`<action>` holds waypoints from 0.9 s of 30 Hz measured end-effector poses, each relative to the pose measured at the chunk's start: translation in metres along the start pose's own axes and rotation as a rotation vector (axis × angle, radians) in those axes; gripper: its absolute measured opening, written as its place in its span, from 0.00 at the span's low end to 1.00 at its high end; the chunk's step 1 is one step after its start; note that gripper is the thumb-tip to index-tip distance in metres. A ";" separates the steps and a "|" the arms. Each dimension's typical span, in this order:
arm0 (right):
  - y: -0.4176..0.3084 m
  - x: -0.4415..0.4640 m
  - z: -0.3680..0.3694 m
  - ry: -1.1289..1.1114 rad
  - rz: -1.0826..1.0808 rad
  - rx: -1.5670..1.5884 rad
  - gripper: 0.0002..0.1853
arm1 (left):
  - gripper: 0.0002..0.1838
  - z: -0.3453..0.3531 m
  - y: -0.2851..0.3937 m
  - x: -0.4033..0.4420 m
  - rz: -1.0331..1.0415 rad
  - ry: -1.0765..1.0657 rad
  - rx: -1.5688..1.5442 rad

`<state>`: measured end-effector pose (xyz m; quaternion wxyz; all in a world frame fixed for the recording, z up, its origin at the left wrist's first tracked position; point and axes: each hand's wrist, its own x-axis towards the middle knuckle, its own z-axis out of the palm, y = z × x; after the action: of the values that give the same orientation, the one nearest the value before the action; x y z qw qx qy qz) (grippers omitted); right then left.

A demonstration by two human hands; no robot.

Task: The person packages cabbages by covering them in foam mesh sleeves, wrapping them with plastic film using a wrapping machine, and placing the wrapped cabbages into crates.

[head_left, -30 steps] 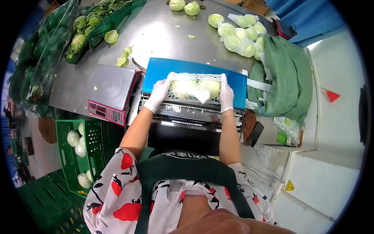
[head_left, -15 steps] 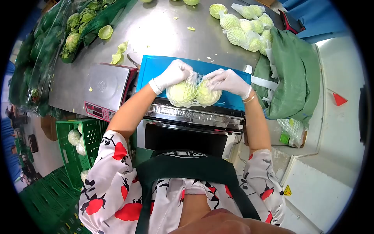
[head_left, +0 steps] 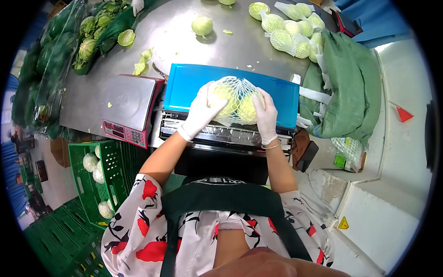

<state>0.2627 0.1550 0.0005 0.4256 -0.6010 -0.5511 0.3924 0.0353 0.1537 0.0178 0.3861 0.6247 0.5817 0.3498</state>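
Observation:
Two pale green cabbages sit side by side, each in a white foam net. Cupping the left one is my left hand, in a white glove, its thumb across the front. My right hand, also gloved, presses on the outer side of the right one. Under and behind them is a blue board on top of a metal-fronted machine. The undersides of the cabbages and some of my fingertips are hidden.
A scale stands at left, a green crate with wrapped heads below it. Netted cabbages and a green sack are at right. A loose cabbage lies behind; another person's gloved hand shows at top left.
My hands have gone from the top of the nets to the outer sides of the cabbages. A loose cabbage has appeared on the table, and another person's gloved hand at top left.

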 end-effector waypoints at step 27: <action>-0.052 -0.128 -0.166 -0.452 -0.260 0.501 0.15 | 0.09 -0.145 0.042 -0.099 0.148 -0.569 -0.487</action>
<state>0.3907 0.0161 0.1045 0.4735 -0.3009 -0.5896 0.5811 -0.0823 0.0647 0.1226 0.6430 0.6270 0.3044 0.3175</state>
